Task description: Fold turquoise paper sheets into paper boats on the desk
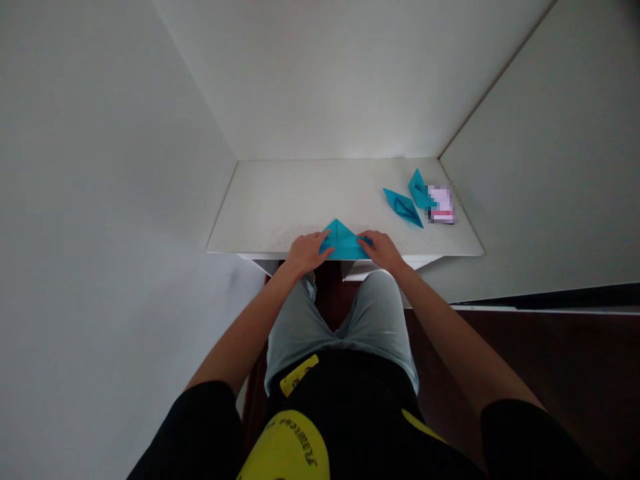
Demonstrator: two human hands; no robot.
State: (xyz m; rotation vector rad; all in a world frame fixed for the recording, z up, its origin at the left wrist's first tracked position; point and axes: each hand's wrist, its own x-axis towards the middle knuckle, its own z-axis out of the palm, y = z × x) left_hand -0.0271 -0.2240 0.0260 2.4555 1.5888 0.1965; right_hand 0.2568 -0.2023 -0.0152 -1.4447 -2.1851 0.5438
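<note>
A blue paper, folded into a triangle, lies at the front edge of a small white table. My left hand presses on the triangle's left corner with its fingers curled over the paper. My right hand does the same at the right corner, pinching the paper's edge. Both arms reach forward from my lap.
Two folded blue paper boats lie at the table's right rear, beside a small blurred pink and white object. White walls close in the table on the left, back and right. Dark wooden floor shows below.
</note>
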